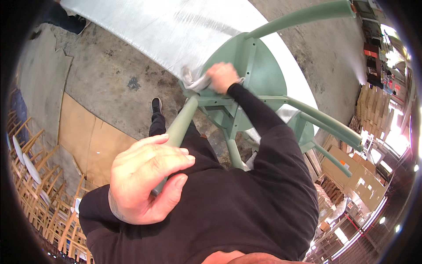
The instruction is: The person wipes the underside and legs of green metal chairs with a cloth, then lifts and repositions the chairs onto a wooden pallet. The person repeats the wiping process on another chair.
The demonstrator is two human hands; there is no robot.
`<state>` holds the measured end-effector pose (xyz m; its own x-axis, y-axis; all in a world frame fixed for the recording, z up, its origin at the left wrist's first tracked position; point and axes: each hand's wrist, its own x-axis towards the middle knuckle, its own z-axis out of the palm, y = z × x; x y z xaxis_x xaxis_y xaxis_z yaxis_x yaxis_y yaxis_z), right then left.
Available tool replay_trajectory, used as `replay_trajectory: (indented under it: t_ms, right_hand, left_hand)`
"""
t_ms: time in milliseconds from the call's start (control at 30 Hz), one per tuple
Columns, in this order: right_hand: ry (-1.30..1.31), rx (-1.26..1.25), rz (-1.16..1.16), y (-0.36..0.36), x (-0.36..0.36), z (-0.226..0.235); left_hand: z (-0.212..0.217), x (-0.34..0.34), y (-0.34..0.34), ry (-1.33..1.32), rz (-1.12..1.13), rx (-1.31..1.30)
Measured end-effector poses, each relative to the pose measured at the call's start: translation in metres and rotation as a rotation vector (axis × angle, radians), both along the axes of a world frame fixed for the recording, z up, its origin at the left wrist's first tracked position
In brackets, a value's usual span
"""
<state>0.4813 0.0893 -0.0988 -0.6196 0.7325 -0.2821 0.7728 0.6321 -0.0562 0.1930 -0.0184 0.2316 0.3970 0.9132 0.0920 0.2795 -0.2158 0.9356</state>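
Note:
An upturned green stool (270,66) with a rounded seat and cross braces rests on a table (145,26) with a silvery-white covering. My right hand (223,77) is closed on a pale grey cloth (195,81), pressed against the stool's underside near the base of a leg; motion blurs it slightly. My left hand (149,178) wraps round the lower-left stool leg (184,119) near its free end, the thumb on one side and the fingers across the other. Part of that leg is hidden by the hand.
Another green piece of furniture (303,130) with legs stands beyond my right arm. Many wooden frames (61,215) crowd the left. Brown cardboard (101,145) lies on the concrete floor. Another person's leg (63,20) shows at upper left. Stacked boxes (371,108) are at the right.

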Motion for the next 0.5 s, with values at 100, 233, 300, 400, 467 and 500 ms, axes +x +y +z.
replay_trajectory:
  t_ms: [100, 233, 300, 400, 467, 500]
  right_hand:
    - [0.018, 0.237, -0.303, 0.082, 0.062, -0.001]
    - [0.035, 0.379, -0.404, 0.049, 0.017, -0.011]
    - [0.097, 0.244, -0.278, 0.000, 0.005, -0.013]
    - [0.350, -0.085, -0.067, -0.054, -0.005, -0.005]
    - [0.621, -0.466, -0.235, -0.038, -0.004, 0.021]
    - [0.774, -0.595, -0.333, -0.019, 0.003, 0.034]
  left_hand:
    - [0.001, -0.007, -0.001, -0.014, -0.026, 0.014]
    - [0.000, -0.003, -0.002, -0.019, 0.034, 0.024]
    - [0.000, -0.002, 0.000, -0.022, 0.036, 0.032]
    - [0.001, -0.002, 0.001, -0.041, 0.019, 0.030]
    - [-0.007, -0.004, -0.001, -0.052, 0.029, 0.060]
    - [-0.004, -0.005, -0.002, -0.056, 0.011, 0.045]
